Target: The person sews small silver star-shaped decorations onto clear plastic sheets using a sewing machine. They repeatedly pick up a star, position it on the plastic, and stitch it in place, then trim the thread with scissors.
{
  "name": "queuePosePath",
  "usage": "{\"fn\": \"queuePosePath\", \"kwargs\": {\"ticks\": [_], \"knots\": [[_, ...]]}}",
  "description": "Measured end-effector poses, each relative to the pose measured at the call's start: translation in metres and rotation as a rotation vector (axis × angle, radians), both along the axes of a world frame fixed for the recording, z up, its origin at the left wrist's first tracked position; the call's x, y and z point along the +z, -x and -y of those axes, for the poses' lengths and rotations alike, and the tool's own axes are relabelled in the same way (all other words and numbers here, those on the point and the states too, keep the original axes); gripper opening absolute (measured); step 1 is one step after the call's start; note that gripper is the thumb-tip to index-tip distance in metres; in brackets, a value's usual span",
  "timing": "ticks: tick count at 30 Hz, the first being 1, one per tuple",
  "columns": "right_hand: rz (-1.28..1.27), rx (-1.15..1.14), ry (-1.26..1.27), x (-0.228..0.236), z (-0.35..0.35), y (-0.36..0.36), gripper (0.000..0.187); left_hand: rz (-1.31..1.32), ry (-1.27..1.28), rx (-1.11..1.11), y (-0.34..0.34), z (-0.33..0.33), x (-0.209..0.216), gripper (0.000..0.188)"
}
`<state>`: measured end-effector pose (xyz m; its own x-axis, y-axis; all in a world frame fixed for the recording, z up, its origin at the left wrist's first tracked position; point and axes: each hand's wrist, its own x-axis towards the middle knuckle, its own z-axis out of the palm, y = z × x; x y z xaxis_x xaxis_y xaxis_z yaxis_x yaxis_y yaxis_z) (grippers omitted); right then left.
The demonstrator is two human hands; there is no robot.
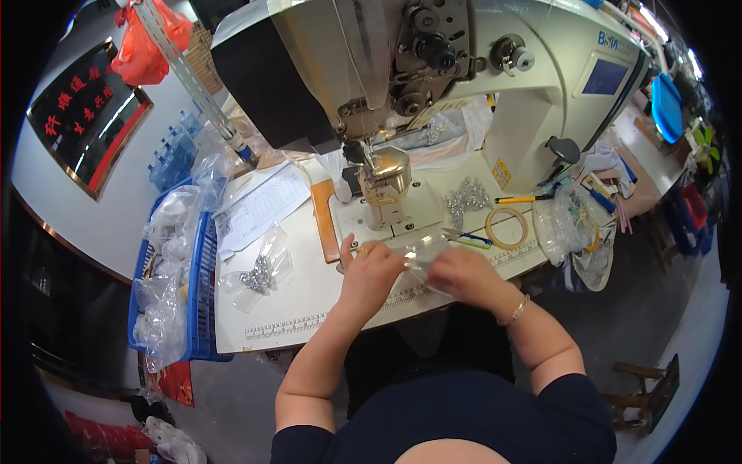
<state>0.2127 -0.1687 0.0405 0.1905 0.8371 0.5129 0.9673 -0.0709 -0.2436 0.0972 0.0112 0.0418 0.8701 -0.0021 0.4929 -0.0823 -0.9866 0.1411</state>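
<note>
Just in front of the needle area of a large white sewing machine [533, 116], both hands meet over the near edge of the table. My left hand [369, 272] has its fingers closed on the left side of a small clear plastic piece [427, 249] with shiny glints. On the other side, the bent fingers of my right hand [466, 277] grip the same piece; their tips are partly hidden. Left of my left hand lies a glittery bow-shaped ornament [257, 274] on clear film. Beyond my right hand sits a sparkly silver heap [468, 197].
Small snips [468, 237], a tape roll [506, 228] and a yellow pen [522, 199] lie right of the needle area. A brown strip [325, 224] and a paper sheet [263, 205] lie left. A blue basket [202, 286] of plastic bags adjoins the table's left edge.
</note>
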Motion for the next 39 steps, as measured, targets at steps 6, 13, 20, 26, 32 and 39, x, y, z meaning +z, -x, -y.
{"fn": "queuePosePath", "kwargs": {"ticks": [6,13,20,26,32,39], "knots": [[-0.797,0.371,-0.020,0.023,0.028,-0.002,0.011,0.256,-0.123,-0.164,0.060,0.014,0.037,0.009],[-0.336,-0.423,-0.160,-0.024,0.012,-0.141,0.028,0.311,0.563,0.106,0.095,-0.017,0.092,0.006],[-0.278,-0.386,0.095,-0.018,-0.003,-0.155,0.036,0.030,1.313,-0.116,0.100,-0.032,0.062,0.012],[-0.721,-0.478,-0.098,-0.017,0.009,-0.154,0.025,0.002,1.398,-0.234,0.087,-0.022,0.042,0.014],[-0.248,-0.485,-0.649,0.030,-0.003,-0.108,0.024,0.027,1.517,-0.423,0.077,-0.006,0.052,0.019],[-1.657,-0.023,-0.439,0.023,-0.024,0.001,0.024,-0.017,1.538,-0.417,0.034,0.034,0.062,0.026]]}}
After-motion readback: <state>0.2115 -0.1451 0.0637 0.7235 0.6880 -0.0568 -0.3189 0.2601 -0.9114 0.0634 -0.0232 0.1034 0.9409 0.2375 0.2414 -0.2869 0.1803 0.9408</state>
